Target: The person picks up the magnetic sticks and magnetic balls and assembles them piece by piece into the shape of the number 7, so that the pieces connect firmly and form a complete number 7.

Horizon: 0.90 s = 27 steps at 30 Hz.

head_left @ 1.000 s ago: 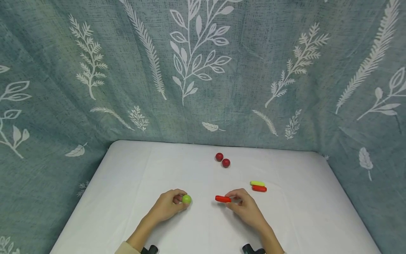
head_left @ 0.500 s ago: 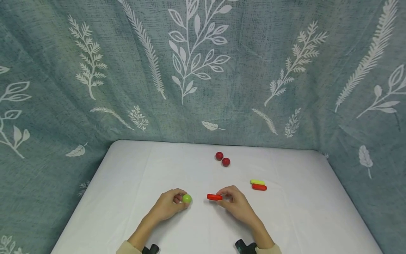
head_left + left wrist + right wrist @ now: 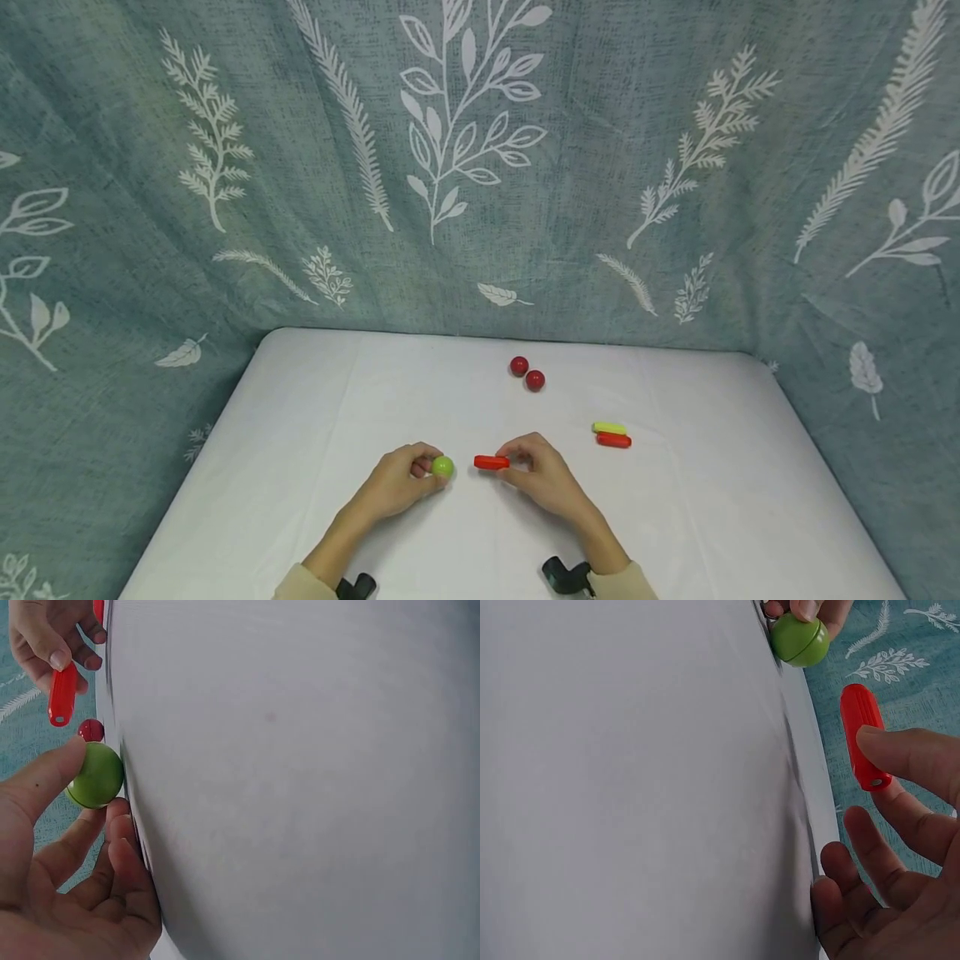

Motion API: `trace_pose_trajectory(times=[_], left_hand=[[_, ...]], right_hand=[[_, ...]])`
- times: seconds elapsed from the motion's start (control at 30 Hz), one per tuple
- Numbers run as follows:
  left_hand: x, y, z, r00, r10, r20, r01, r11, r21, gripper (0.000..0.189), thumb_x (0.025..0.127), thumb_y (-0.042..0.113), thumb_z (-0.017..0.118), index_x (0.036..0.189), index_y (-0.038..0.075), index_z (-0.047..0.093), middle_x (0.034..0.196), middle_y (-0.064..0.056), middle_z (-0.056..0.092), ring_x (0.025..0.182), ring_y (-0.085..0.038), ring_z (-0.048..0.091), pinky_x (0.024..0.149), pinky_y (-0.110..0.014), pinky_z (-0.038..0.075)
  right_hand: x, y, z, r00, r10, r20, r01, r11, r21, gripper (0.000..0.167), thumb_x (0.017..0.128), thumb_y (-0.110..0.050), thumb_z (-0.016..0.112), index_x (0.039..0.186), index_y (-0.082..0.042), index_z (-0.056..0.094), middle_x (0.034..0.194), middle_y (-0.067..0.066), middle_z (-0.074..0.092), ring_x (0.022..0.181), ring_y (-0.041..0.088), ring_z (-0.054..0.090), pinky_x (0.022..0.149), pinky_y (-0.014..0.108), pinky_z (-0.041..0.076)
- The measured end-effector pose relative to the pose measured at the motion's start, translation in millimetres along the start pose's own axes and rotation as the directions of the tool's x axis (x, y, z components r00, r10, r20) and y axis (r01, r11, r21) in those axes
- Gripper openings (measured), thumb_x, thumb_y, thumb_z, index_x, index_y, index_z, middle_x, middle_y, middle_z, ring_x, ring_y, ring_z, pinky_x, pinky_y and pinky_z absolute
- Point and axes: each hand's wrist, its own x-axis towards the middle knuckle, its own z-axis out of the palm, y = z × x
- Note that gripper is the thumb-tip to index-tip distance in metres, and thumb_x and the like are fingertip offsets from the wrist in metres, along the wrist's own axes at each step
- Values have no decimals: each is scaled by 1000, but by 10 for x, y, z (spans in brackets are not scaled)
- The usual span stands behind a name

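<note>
My left hand point(image 3: 396, 483) pinches a shiny green ball point(image 3: 443, 467) between thumb and fingertips, near the middle of the white table. A seam runs around the ball, visible in the right wrist view. Facing it from the right, my right hand point(image 3: 546, 482) pinches a short red plastic stick point(image 3: 487, 462) with its free end pointing left at the ball. The stick point(image 3: 862, 735) has ridges along its side and a small hole at the end in the right wrist view. A narrow gap separates stick and ball. The other right fingers hang loosely curled below.
Two dark red balls point(image 3: 535, 381) lie side by side toward the table's far edge. Right of my right hand, a yellow-green stick point(image 3: 609, 427) and another red stick point(image 3: 613, 441) lie together. A green leaf-patterned cloth point(image 3: 465, 275) hangs behind the white table point(image 3: 375, 383).
My right hand has moved left with the red stick, bringing it closer to the green ball. The left hand and the ball have stayed almost still.
</note>
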Motion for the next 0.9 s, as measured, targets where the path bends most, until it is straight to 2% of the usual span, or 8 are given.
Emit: trace_pose_trajectory(times=[0.23,0.4,0.6,0.9], left_hand=[[-3,8,-28,1000,-3,10,3,1000,-15,32,86,24,80,111,8,69,90,1,59,81,-14,53,68,-26,46],[4,-28,-22,1000,2,19,-2,1000,-17,32,87,25,79,112,8,69,90,3,59,82,-14,54,68,-26,46],[6,-57,-5,1000,6,24,-5,1000,-25,32,88,25,79,113,9,69,90,5,59,82,-13,55,68,-26,48],[19,-60,-3,1000,11,23,-11,1000,-19,33,88,29,79,113,10,69,90,5,58,82,-14,54,69,-27,47]], right_hand=[[69,-12,99,999,-34,32,34,999,3,16,85,-9,79,98,-17,74,103,0,60,99,23,54,89,46,44],[87,0,186,998,-36,42,38,998,-45,15,83,-14,81,95,-20,75,105,-2,61,103,22,49,87,45,38],[71,-5,242,999,-29,28,32,995,-100,17,80,-20,84,94,-22,75,107,-2,59,104,24,44,85,48,30],[68,-43,313,1000,-16,-22,14,994,-107,17,80,-18,84,92,-23,74,106,-1,56,103,25,42,85,50,26]])
